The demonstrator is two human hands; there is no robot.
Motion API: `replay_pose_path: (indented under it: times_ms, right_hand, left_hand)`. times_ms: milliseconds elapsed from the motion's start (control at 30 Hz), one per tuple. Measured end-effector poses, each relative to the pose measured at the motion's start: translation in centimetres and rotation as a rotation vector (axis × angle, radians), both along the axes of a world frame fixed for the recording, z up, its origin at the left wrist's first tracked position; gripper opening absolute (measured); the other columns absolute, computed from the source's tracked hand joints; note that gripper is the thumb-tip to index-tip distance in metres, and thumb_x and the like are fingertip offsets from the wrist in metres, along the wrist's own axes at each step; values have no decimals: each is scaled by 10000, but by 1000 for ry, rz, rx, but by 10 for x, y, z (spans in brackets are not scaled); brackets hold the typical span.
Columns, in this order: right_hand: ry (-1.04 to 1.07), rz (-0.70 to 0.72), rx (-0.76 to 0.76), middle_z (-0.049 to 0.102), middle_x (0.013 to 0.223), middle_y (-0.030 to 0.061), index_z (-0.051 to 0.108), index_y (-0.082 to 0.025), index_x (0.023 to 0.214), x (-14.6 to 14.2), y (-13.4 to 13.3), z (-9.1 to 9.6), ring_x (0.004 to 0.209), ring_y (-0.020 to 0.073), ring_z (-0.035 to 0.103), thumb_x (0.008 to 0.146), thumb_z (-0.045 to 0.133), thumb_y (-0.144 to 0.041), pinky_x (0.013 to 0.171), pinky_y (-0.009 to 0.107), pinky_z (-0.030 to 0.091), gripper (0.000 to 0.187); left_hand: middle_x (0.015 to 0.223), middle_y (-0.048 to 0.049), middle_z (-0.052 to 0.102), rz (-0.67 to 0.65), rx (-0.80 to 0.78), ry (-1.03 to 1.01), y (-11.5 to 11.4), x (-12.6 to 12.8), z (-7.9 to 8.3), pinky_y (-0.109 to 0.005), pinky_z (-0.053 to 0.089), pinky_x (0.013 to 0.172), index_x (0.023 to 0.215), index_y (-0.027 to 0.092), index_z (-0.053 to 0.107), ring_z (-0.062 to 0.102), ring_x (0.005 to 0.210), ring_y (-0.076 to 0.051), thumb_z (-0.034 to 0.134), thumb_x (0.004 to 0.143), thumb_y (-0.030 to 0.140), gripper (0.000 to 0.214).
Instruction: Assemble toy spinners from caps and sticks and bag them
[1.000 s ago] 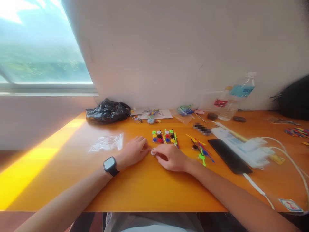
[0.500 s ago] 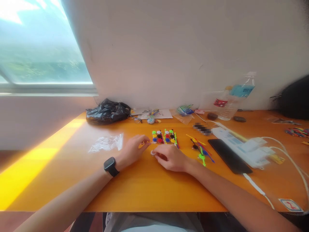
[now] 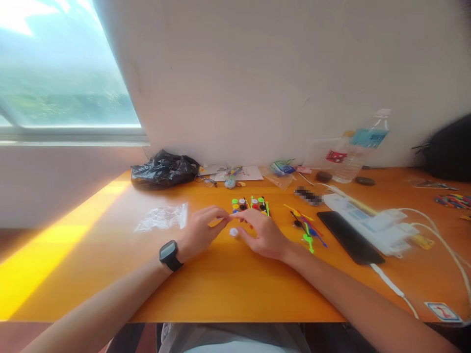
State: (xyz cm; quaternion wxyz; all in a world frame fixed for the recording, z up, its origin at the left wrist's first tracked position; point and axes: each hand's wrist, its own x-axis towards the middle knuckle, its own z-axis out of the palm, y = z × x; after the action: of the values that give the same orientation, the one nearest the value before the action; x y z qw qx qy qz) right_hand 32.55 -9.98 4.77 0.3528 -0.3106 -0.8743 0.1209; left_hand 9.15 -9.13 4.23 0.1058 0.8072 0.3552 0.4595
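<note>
My left hand (image 3: 206,226), with a dark watch on the wrist, pinches a thin white plastic arrow whose length is mostly hidden by fingers. The fingertips of my right hand (image 3: 263,233) meet those of the left at the arrow's end, while its thumb stands apart from the index finger. Under that thumb's tip a small white disc piece (image 3: 233,233) rests on the table. Just beyond the hands are rows of coloured disc pieces (image 3: 242,202) with coloured arrows (image 3: 268,208) beside them, partly covered by my right hand.
Loose coloured arrows and discs (image 3: 308,240) lie right of my hands, near a black phone (image 3: 349,238) and a white power strip (image 3: 358,215). A clear plastic bag (image 3: 162,217) is at left. Behind are a black bag (image 3: 164,170) and a plastic bottle (image 3: 353,157).
My right hand has let go of the white disc, which stays on the table. Its fingers have moved up and left to my left fingertips. The left hand has barely moved.
</note>
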Motion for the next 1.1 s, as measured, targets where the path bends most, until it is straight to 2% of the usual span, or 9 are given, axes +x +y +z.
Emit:
replay_pose_path:
  times_ms: [133, 233, 400, 567, 800, 933, 1100]
  right_hand:
    - [69, -86, 19, 716, 1099, 87, 608, -232, 1228, 0, 1, 5, 1018, 251, 668, 989, 613, -239, 908, 378, 503, 239]
    - [77, -77, -10, 705, 1064, 70, 605, -237, 1195, 0, 3, 4, 991, 233, 656, 1025, 574, -242, 897, 359, 489, 173]
    - [57, 16, -77, 695, 1041, 61, 619, -229, 1100, -1, 6, -1, 975, 217, 639, 1057, 488, -204, 889, 348, 479, 139]
    - [-16, -35, -117, 670, 961, 64, 592, -215, 987, 1, 7, -2, 896, 221, 619, 1009, 447, -124, 813, 343, 471, 172]
    - [-174, -91, -199, 685, 992, 77, 580, -201, 1078, 2, 7, -7, 905, 231, 639, 977, 464, -120, 808, 339, 452, 174]
    - [-233, -90, -204, 691, 1028, 86, 573, -200, 1118, 3, 6, -8, 948, 241, 646, 993, 444, -132, 836, 348, 446, 191]
    - [-257, -95, -213, 703, 1068, 90, 575, -208, 1135, 4, 7, -9, 998, 251, 651, 996, 444, -133, 860, 358, 448, 205]
  left_hand:
    - [967, -28, 764, -75, 24, -35, -3, 1, -1, -268, 564, 792, 988, 226, 720, 712, 861, -153, 663, 996, 230, 58]
    - [973, -28, 772, -123, 9, -37, -5, 4, 0, -252, 564, 800, 986, 217, 730, 716, 860, -145, 681, 986, 223, 50]
    - [898, -20, 764, -166, -122, 2, -5, 6, 3, -229, 541, 750, 925, 195, 744, 696, 798, -136, 699, 965, 218, 65]
    - [900, -4, 784, -175, -251, 94, -3, 7, 0, -227, 538, 775, 917, 205, 766, 708, 798, -138, 688, 948, 190, 85]
    - [964, -34, 786, -206, -263, 175, -2, 7, -3, -243, 543, 784, 989, 202, 784, 717, 845, -162, 662, 941, 179, 133]
    - [944, -29, 782, -211, -272, 172, -1, 7, -3, -239, 540, 776, 974, 195, 779, 711, 817, -152, 652, 952, 179, 130]
    - [1009, -34, 780, -262, -278, 128, 1, 5, -8, -235, 551, 839, 987, 202, 787, 723, 905, -157, 638, 960, 174, 154]
